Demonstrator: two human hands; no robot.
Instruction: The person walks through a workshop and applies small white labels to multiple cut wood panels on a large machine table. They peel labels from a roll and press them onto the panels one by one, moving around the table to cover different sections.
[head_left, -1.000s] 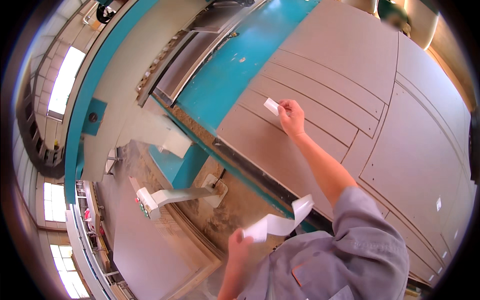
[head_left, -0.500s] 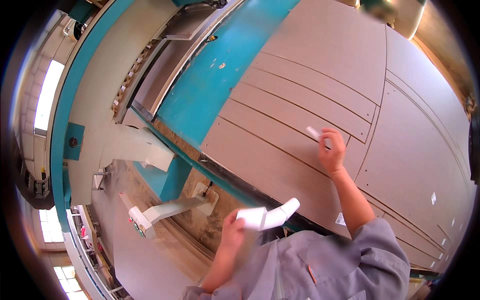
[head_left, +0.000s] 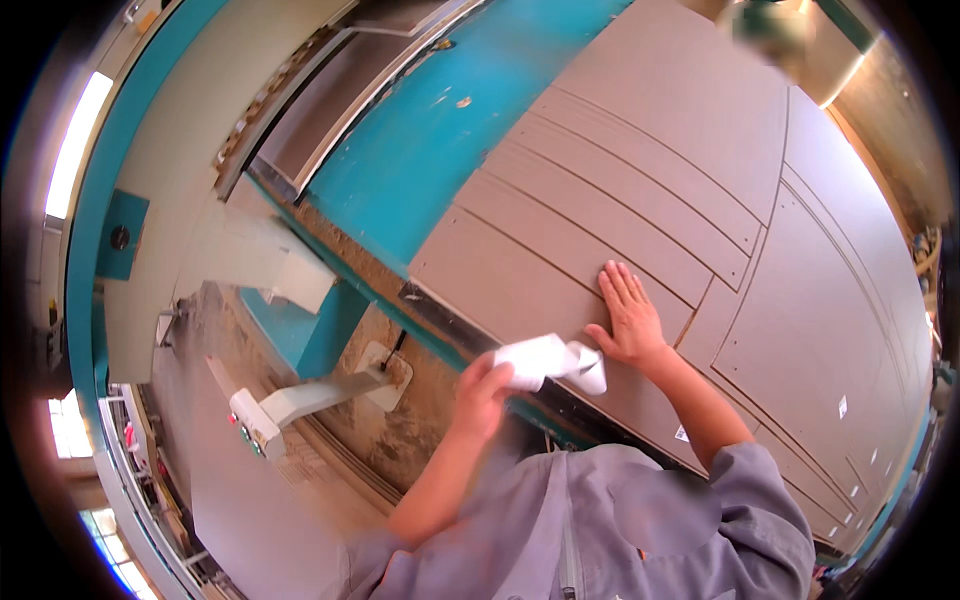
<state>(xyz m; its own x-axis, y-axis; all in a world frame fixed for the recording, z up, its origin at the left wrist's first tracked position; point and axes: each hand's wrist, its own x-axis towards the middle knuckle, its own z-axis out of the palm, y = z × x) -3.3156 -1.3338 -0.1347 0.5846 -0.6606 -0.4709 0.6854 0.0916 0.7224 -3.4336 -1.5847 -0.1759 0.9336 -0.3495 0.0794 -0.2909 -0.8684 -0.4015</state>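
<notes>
My right hand lies flat, fingers spread and grasping nothing, on a large grey-brown board that fills the upper right of the frame. The board is scored with long straight grooves and rests on a teal machine bed, which serves as the desk here. A second ago this hand pinched a small white piece against the board farther up; half a second ago it was doing the same nearer the right. Now that piece is no longer between my fingers, and I cannot make it out on the board, so I judge it is either stuck down under my palm or already pressed on.

My left hand, in the centre low in the frame, is clenched around a roll of white paper strip. The roll's loose end curls just beside my right thumb. It has come up from the lower centre of the frame to meet the other hand at the board's near edge.

Below left, a pale machine arm reaches over a dusty floor. My grey sleeves enter from the bottom edge
</notes>
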